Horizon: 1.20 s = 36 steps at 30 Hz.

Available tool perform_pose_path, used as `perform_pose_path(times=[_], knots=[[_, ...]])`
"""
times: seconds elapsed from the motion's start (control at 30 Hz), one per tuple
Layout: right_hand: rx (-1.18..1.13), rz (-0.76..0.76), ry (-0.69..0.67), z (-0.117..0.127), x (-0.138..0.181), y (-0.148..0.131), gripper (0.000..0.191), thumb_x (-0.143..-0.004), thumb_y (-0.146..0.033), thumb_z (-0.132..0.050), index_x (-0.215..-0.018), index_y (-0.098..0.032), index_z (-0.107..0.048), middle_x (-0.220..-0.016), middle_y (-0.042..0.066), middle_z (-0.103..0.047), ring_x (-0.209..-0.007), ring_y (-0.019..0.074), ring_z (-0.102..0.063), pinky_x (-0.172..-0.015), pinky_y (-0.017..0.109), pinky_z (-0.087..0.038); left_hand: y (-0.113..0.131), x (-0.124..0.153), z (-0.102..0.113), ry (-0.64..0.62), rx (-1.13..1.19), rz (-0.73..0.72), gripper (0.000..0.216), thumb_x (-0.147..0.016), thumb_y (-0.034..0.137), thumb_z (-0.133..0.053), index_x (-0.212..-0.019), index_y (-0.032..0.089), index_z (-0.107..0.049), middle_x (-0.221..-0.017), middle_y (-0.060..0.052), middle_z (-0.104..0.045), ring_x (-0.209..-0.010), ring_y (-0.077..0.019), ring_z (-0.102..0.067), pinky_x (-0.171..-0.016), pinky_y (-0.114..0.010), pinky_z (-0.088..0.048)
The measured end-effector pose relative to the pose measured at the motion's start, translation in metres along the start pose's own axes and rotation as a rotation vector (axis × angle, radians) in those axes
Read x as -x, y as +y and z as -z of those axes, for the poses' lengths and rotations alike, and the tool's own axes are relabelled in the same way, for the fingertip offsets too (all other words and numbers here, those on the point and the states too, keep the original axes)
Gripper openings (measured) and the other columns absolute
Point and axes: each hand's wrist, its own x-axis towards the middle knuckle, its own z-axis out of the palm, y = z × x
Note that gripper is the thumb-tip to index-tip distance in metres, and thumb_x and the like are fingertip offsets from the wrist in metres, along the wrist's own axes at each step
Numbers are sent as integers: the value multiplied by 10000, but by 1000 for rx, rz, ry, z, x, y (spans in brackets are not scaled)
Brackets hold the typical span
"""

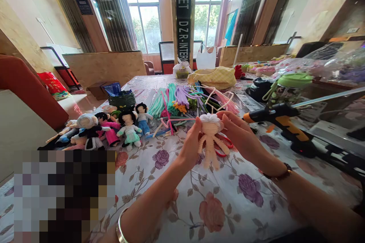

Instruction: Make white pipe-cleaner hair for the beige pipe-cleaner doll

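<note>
A small peach pipe-cleaner doll point(211, 140) with a white fuzzy head is held up between both hands above the flowered tablecloth point(216, 201). My left hand point(191, 143) pinches it from the left at the head and shoulder. My right hand point(242, 136) grips it from the right, fingers curled around the head. The doll's arms and legs hang free. Red-handled scissors point(225, 148) lie on the cloth just behind it.
Several finished dolls point(114, 129) lie in a row at the left. A heap of coloured pipe cleaners point(182, 102) sits behind the hands. A black and orange glue gun point(282, 121) rests at the right, near a green-lidded jar point(291, 87). A yellow bag point(213, 78) is farther back.
</note>
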Motion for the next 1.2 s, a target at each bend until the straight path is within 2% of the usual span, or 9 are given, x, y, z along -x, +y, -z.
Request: perform_pose_path(times=[0.13,0.23,0.5,0.73,0.93,1.07,1.2], knots=[[10,4,4,1,-2,3,303,-880,-507,-470,-978,-246,-587,-945,39,-683,-855,178,-660,-769,333,-535,2,-1,0,-10,47,14,730,-719,727,-483,-1088,115,-632,-800,-102,-707,-745,-230,-663,-623,-288,-491],[-19,-20,-54,-1,-2,2,285,-865,-481,-518,-1004,-248,-602,-980,36,-693,-902,177,-665,-824,334,-527,2,-3,3,10,106,3,718,-739,718,-463,-1103,119,-617,-833,-104,-708,-773,-229,-668,-661,-296,-511],[48,-134,-180,-5,2,2,322,-829,-471,-579,-1028,-231,-659,-941,29,-710,-833,174,-666,-696,281,-532,1,-8,8,107,165,2,600,-797,657,-449,-1044,146,-643,-925,-94,-699,-899,-222,-649,-752,-287,-522],[157,-131,-54,-5,2,-3,254,-742,-426,-673,-848,-197,-704,-799,15,-702,-642,128,-607,-570,245,-482,0,-8,9,35,145,46,635,-803,669,-415,-1035,127,-653,-920,-102,-699,-905,-241,-647,-770,-312,-528],[169,-138,25,-7,4,-11,220,-721,-391,-694,-788,-182,-695,-670,-10,-648,-548,98,-556,-500,222,-442,3,-6,6,-37,139,42,651,-783,680,-440,-1076,137,-644,-912,-94,-701,-901,-243,-649,-787,-325,-521],[149,-35,78,-7,2,-10,196,-704,-379,-713,-756,-190,-709,-814,17,-666,-657,118,-596,-593,245,-492,2,-6,6,-57,102,-20,583,-784,630,-503,-1114,164,-619,-961,-83,-689,-878,-209,-644,-764,-293,-511],[215,160,190,-4,0,-3,158,-711,-355,-716,-728,-198,-720,-954,48,-659,-817,153,-617,-692,278,-524,0,-6,9,10,54,-96,484,-772,552,-590,-1071,172,-611,-995,-69,-661,-824,-156,-618,-708,-247,-488]])
